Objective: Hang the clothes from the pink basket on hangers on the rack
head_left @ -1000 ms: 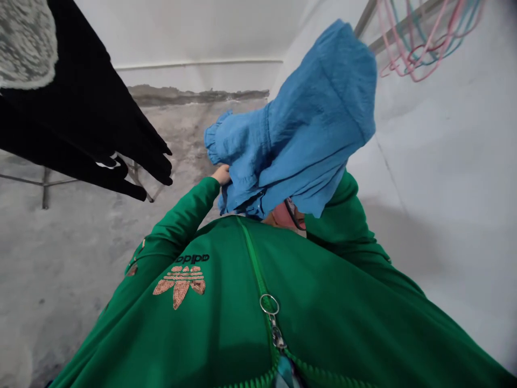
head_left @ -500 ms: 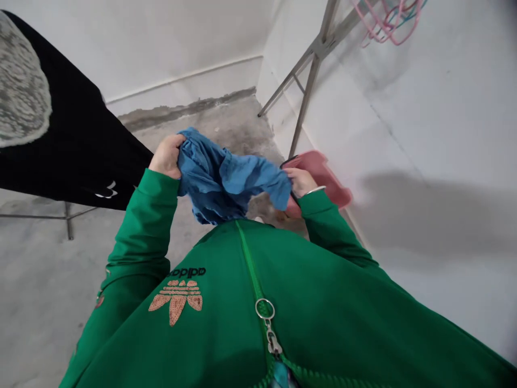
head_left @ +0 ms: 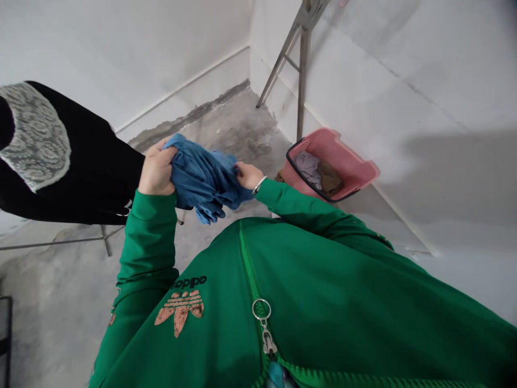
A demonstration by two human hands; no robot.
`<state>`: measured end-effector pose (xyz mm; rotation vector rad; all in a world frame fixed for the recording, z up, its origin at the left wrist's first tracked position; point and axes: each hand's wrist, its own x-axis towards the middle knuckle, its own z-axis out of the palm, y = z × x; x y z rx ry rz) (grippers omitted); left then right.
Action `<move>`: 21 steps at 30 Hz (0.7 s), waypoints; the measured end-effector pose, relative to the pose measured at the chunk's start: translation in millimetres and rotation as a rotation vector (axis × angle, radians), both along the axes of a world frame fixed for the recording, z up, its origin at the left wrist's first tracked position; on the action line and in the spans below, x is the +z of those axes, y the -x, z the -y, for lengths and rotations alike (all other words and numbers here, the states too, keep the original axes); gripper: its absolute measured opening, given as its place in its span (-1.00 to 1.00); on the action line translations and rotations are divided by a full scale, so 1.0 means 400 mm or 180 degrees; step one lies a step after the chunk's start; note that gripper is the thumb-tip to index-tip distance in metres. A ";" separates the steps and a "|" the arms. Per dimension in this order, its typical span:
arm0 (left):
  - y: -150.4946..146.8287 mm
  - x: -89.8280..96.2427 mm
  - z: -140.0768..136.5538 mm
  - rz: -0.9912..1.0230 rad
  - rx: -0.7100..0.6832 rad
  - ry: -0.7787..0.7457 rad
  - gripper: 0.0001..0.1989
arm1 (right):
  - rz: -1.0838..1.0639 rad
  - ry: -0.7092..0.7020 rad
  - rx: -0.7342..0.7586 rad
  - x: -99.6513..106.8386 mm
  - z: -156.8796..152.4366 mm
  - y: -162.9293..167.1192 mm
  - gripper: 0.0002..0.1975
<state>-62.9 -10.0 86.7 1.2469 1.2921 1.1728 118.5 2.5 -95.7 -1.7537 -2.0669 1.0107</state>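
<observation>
Dim, even, greyish light around me; a broad, soft-edged shadow (head_left: 464,167) darkens the right-hand wall (head_left: 456,70). The blue cloth (head_left: 197,175) looks slightly blurred.

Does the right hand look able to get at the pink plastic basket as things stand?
Probably yes: the pink plastic basket stands open-topped on that side, nothing visible blocking the way, though the right hand is holding the crumpled blue cloth garment.

Green zip jacket (head_left: 315,285) — coppery sequin trefoil (head_left: 180,313) — silver zip pull (head_left: 268,343).
</observation>
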 end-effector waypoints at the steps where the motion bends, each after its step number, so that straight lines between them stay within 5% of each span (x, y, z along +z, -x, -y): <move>1: 0.016 0.004 0.002 0.0080 0.0086 -0.0049 -0.87 | 0.0124 0.0007 -0.0158 -0.016 0.001 -0.027 -0.58; 4: 0.047 0.003 0.006 0.0308 0.0266 -0.0174 -0.85 | -0.0069 -0.0258 -0.0425 -0.023 0.019 -0.075 -0.64; 9: 0.025 0.000 0.012 0.0366 0.0214 -0.0166 -0.85 | -0.0627 -0.1148 0.0164 0.023 0.049 0.014 -0.46; 13: 0.017 0.016 0.027 -0.0017 0.0194 -0.0235 -0.90 | -0.0001 -0.0887 0.0445 0.003 0.015 0.049 -0.56; 17: 0.082 0.017 0.033 -0.1923 0.0500 -0.0873 -0.85 | -0.0141 -0.1097 -0.0405 0.016 -0.013 -0.063 -0.54; 21: 0.168 -0.035 0.034 -0.4475 0.0950 -0.0855 -0.75 | -0.0620 -0.1805 -0.1034 0.121 0.011 -0.163 -0.52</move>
